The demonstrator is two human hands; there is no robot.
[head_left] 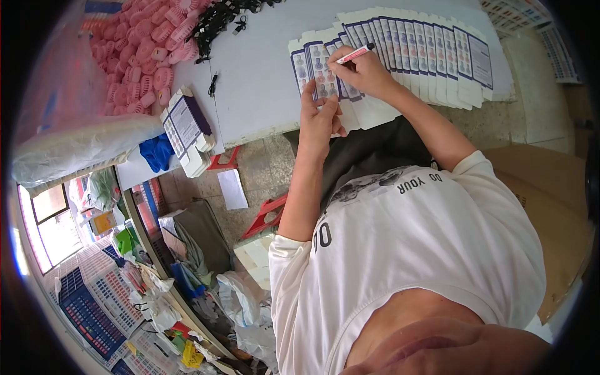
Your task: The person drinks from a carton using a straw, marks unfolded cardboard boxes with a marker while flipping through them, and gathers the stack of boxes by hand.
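My right hand (365,75) is closed around a white marker pen (355,54) with a dark end and red print. It rests over the left part of a fanned row of flattened cartons (431,53), white with dark blue borders and small printed fan pictures. On the lower part of a flattened carton (317,59) near the row's left end lies my left hand (322,115). Its index finger is stretched out and its thumb held apart, while the other fingers bend near the table edge. The pen's writing tip is not clear to see.
Pink handheld fans (140,53) are heaped at the table's far left, beside a pile of black cables (219,22). A stack of flattened cartons (185,128) lies at the left table edge near a blue cloth (156,152). Red stools (265,212) stand below.
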